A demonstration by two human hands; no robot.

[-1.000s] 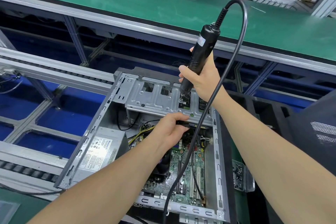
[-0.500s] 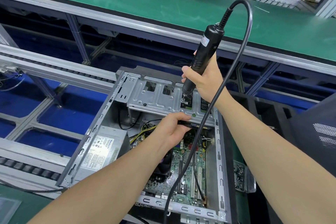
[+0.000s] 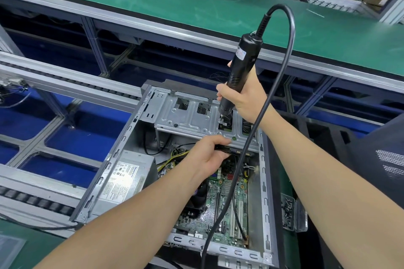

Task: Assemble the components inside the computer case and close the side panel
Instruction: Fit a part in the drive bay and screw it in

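Nothing can be read with certainty. The white label (image 3: pixel 123 182) on the power supply (image 3: pixel 143 165), lower left of centre, carries dense print too small to read. The small sticker (image 3: pixel 241 53) on the electric screwdriver (image 3: pixel 237 72), upper centre, is blurred.

- View drifts: computer case (image 3: pixel 122 144) sits a touch further right in frame than a second ago. The left hand (image 3: pixel 207 157), gripping the black part (image 3: pixel 219 147), drifts right with it.
- Electric screwdriver (image 3: pixel 242 65) now stands slightly more upright, its top end pulled back left after leaning out half a second ago.
- Cable (image 3: pixel 291 35) loop above the tool swings back left and sits a little lower.
- Right hand (image 3: pixel 244 98) appears marginally lower on the tool body; too slight to be sure.
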